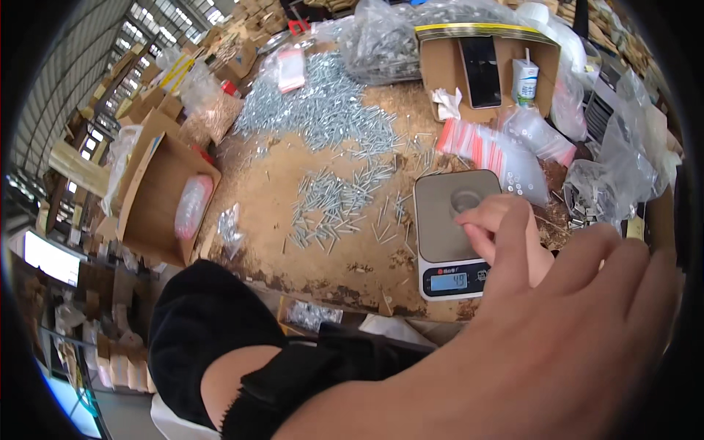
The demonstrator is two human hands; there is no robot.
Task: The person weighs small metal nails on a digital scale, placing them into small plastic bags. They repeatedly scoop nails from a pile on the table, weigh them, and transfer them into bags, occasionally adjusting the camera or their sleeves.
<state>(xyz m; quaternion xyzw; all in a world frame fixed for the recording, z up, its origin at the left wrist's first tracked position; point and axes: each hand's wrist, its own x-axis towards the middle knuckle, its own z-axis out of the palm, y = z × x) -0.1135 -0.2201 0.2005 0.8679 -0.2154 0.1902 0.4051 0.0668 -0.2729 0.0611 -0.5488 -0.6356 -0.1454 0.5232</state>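
Observation:
A white kitchen scale (455,257) with a grey-brown top and a lit display stands at the table's front right. Toward the back of its top sits a small, round, clear, dish-like thing (465,201). My right hand (510,233) reaches over the scale from the right, fingertips bent together beside the round thing; whatever they hold, if anything, is hidden. Close to the camera, my left hand (550,337) looms large, partly covering the right hand, its knuckles bent and most fingertips out of sight. Short silvery screws or pins (337,202) lie loosely left of the scale.
A bigger heap of silvery fasteners (315,99) lies behind. Clear red-edged bags (499,150) lie beyond the scale. An opened cardboard box (447,66) holds a dark phone (480,72) and a white bottle (525,81). Another box (161,194) stands at left; plastic bags (627,154) crowd the right.

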